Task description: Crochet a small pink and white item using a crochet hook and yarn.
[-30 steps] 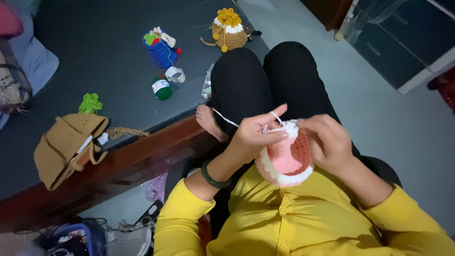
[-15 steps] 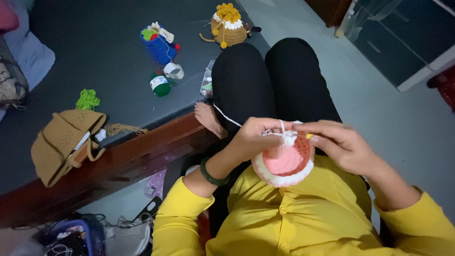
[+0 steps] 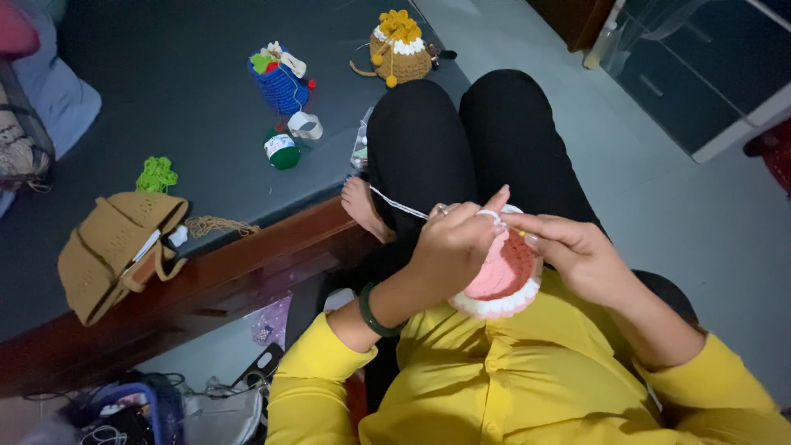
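Note:
In my lap I hold a round pink crochet piece with a white rim point(image 3: 503, 284). My left hand point(image 3: 451, 247) grips its left edge, and white yarn point(image 3: 395, 203) runs over the index finger toward the left. My right hand point(image 3: 573, 251) pinches a crochet hook at the piece's top edge; only a small yellow tip of the hook shows. A dark green bangle point(image 3: 371, 311) sits on my left wrist. My sleeves are yellow and my legs are in black trousers.
A dark mat on a wooden-edged platform point(image 3: 247, 272) lies to the left. It carries a brown crochet bag point(image 3: 111, 247), a green crochet bit point(image 3: 155, 175), a blue crochet basket point(image 3: 280, 82), a green yarn spool point(image 3: 282, 151) and a brown crochet pouch point(image 3: 401, 51). Cables and bags lie at bottom left.
The view has shifted slightly. My right hand has moved back in toward the top edge of the pink piece, and my left index finger has lifted with the yarn.

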